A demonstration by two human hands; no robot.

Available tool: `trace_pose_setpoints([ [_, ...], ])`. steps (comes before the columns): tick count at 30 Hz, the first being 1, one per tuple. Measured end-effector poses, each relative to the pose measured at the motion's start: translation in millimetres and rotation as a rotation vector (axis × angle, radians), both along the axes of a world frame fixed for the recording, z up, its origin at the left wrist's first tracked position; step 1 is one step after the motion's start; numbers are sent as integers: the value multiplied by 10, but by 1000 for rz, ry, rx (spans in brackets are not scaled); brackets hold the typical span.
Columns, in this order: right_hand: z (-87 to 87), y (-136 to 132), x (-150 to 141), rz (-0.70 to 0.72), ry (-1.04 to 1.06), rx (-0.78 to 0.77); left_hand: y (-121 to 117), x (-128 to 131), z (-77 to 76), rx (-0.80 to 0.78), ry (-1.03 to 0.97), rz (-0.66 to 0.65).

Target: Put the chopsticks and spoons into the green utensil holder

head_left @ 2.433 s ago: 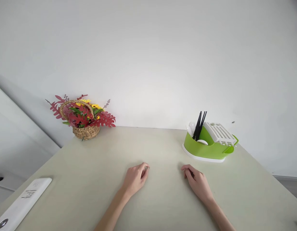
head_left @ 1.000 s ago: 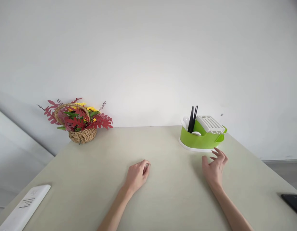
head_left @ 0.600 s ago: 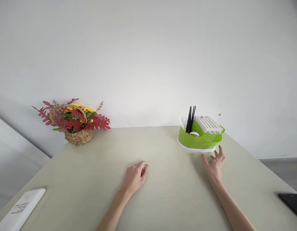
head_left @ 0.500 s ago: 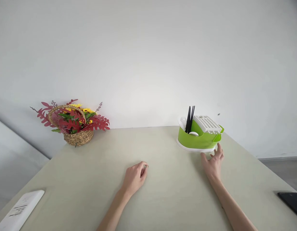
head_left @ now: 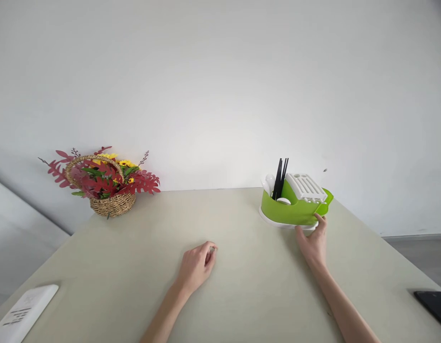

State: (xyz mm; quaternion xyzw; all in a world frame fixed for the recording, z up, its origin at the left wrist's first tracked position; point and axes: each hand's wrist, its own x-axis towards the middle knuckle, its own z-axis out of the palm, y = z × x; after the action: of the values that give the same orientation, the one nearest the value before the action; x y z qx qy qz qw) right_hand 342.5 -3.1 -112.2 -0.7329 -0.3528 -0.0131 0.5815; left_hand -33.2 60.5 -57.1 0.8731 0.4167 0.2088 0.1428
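A green cutlery holder (head_left: pixel 290 214) with a white base stands near the wall on the right. It holds white spoons (head_left: pixel 268 183) and black chopsticks (head_left: pixel 280 178), and a white slotted rack (head_left: pixel 306 186) covers its right part. My right hand (head_left: pixel 314 240) grips the holder's near right corner, thumb at the base's front edge and fingers by the right end; some fingertips are hidden. Resting on the table at the middle, my left hand (head_left: pixel 197 264) has its fingers loosely curled in, with nothing visible in them.
A wicker basket (head_left: pixel 113 205) of red leaves and yellow flowers stands at the back left. On the near left lies a white flat object (head_left: pixel 27 309) with dark markings. A black phone (head_left: pixel 435 305) lies at the right edge of the table (head_left: pixel 242 305).
My right hand has closed in on the cutlery holder's right corner, and the holder has turned slightly. The left hand stays curled in place. The whole view has shifted a little.
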Motion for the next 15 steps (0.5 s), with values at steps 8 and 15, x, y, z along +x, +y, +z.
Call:
trace_pose_setpoints([
  [8, 128, -30, -287, 26, -6, -78, 8, 11, -2, -1, -1, 2],
  [15, 208, -58, -719, 196, -129, -43, -15, 10, 2, -26, -16, 8],
])
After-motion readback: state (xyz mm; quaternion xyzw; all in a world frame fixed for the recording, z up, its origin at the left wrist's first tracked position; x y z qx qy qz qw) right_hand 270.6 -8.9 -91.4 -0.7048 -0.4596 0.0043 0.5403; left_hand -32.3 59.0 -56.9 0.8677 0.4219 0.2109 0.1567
